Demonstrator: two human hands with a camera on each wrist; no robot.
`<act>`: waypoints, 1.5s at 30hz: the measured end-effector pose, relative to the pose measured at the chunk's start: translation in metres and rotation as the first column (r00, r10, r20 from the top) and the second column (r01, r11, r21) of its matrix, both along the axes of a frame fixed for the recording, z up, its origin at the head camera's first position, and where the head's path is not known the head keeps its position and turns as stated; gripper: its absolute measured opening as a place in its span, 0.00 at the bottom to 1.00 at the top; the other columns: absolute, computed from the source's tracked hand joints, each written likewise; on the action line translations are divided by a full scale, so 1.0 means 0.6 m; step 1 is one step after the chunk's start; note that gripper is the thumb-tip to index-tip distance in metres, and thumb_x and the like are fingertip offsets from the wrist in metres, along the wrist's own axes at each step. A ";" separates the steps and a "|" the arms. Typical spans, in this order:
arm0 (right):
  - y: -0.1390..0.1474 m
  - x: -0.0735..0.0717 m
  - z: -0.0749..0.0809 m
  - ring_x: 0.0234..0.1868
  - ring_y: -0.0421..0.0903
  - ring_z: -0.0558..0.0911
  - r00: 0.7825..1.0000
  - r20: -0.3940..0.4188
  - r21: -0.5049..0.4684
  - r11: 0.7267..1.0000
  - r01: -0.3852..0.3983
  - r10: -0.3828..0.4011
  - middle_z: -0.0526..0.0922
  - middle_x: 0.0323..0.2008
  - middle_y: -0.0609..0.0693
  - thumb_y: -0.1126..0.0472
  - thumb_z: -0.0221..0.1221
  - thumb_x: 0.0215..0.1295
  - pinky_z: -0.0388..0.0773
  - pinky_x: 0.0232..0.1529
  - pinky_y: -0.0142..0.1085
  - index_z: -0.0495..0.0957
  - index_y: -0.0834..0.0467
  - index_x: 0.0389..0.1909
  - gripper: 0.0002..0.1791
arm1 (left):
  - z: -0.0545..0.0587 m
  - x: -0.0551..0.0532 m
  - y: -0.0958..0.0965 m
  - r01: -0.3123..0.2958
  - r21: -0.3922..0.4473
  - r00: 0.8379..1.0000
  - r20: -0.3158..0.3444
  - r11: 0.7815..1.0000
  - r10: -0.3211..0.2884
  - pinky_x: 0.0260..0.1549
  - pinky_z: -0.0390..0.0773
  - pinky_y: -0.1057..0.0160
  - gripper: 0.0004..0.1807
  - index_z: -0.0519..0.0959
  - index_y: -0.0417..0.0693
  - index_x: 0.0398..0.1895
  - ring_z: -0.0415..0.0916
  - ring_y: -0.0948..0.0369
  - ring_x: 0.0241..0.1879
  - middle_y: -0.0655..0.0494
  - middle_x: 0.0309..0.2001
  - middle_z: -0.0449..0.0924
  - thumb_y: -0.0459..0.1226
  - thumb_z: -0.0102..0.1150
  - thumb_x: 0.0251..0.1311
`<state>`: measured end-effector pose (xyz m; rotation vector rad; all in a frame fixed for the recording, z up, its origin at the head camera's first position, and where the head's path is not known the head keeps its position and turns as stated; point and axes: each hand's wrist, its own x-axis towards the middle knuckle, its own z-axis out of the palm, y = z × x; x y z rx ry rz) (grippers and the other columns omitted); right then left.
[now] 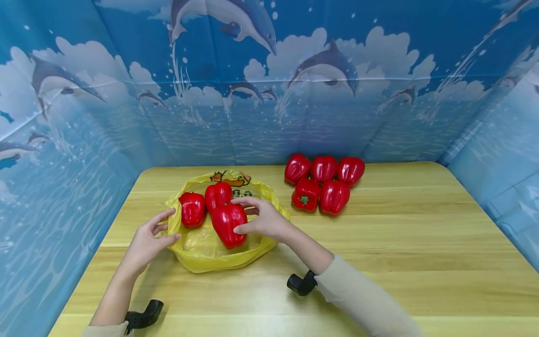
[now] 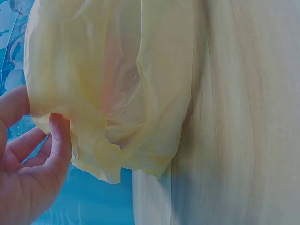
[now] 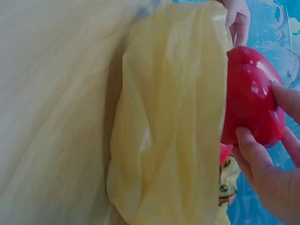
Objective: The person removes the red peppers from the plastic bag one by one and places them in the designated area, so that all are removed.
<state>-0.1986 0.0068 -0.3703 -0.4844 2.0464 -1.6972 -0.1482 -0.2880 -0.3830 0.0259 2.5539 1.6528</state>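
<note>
So the right hand [image 1: 263, 219] has its fingers clamped on a bell pepper [image 1: 227, 227] just left of centre in the head view, at the mouth of a yellow plastic bag [image 1: 210, 263]. It's bright red, chunky and lobed (seriously glossy, highlights everywhere), and the left hand's [image 1: 145, 243] fingers are pinching the bag's left edge.

A few dark printed letters [image 1: 237, 193] on the far side of the yellow plastic bag [image 1: 210, 263], just beyond the fingers of the right hand [image 1: 265, 219], well apart from the left hand [image 1: 145, 243], only partly visible, one shape resembling D, the word not possible to read
</note>
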 end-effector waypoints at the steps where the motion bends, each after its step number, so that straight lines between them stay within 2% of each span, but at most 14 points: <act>1: 0.004 0.001 0.001 0.56 0.54 0.71 1.000 -0.005 0.002 1.000 0.005 -0.005 0.71 0.56 0.52 0.66 0.69 0.48 0.79 0.40 0.41 0.71 0.53 0.60 0.35 | 0.000 0.001 0.000 -0.001 0.002 1.000 -0.001 1.000 0.001 0.37 0.74 0.74 0.37 0.58 0.39 0.68 0.57 0.40 0.61 0.41 0.69 0.53 0.30 0.62 0.55; 15: 0.054 0.010 0.015 0.55 0.53 0.71 0.998 -0.007 -0.009 0.998 0.056 -0.056 0.71 0.57 0.51 0.67 0.69 0.48 0.79 0.40 0.43 0.72 0.52 0.60 0.34 | -0.005 0.005 -0.002 -0.009 0.000 1.000 0.003 1.000 0.009 0.38 0.74 0.75 0.37 0.58 0.39 0.69 0.57 0.40 0.60 0.40 0.69 0.53 0.30 0.61 0.55; 20: 0.072 0.009 0.020 0.56 0.52 0.71 0.998 -0.035 0.002 0.998 0.060 -0.060 0.72 0.57 0.49 0.66 0.69 0.48 0.79 0.41 0.42 0.72 0.53 0.60 0.34 | -0.005 0.005 -0.003 -0.007 0.004 1.000 0.009 1.000 0.007 0.38 0.74 0.74 0.37 0.58 0.40 0.69 0.56 0.39 0.61 0.41 0.69 0.52 0.30 0.62 0.55; 27: 0.097 0.005 0.025 0.56 0.56 0.71 0.995 -0.048 -0.004 0.997 0.083 -0.083 0.71 0.58 0.54 0.67 0.68 0.49 0.79 0.41 0.43 0.70 0.58 0.61 0.35 | -0.005 0.006 -0.003 0.011 0.013 1.000 0.013 1.000 -0.011 0.37 0.75 0.73 0.39 0.57 0.41 0.70 0.55 0.39 0.62 0.40 0.70 0.50 0.30 0.62 0.55; 36: 0.128 0.010 0.036 0.56 0.55 0.71 0.990 -0.085 0.014 0.994 0.112 -0.110 0.71 0.58 0.54 0.66 0.69 0.47 0.79 0.42 0.44 0.69 0.58 0.62 0.37 | -0.005 0.006 -0.002 0.005 0.030 1.000 -0.014 1.000 -0.004 0.37 0.75 0.73 0.37 0.58 0.38 0.68 0.58 0.42 0.60 0.41 0.69 0.52 0.28 0.61 0.55; 45: 0.169 0.015 0.043 0.57 0.58 0.69 0.982 -0.109 0.032 0.987 0.159 -0.154 0.70 0.59 0.54 0.64 0.70 0.47 0.79 0.41 0.44 0.68 0.56 0.62 0.37 | -0.005 0.006 -0.003 0.006 0.022 1.000 -0.012 1.000 -0.005 0.37 0.75 0.73 0.37 0.58 0.39 0.69 0.57 0.41 0.60 0.41 0.68 0.53 0.29 0.61 0.55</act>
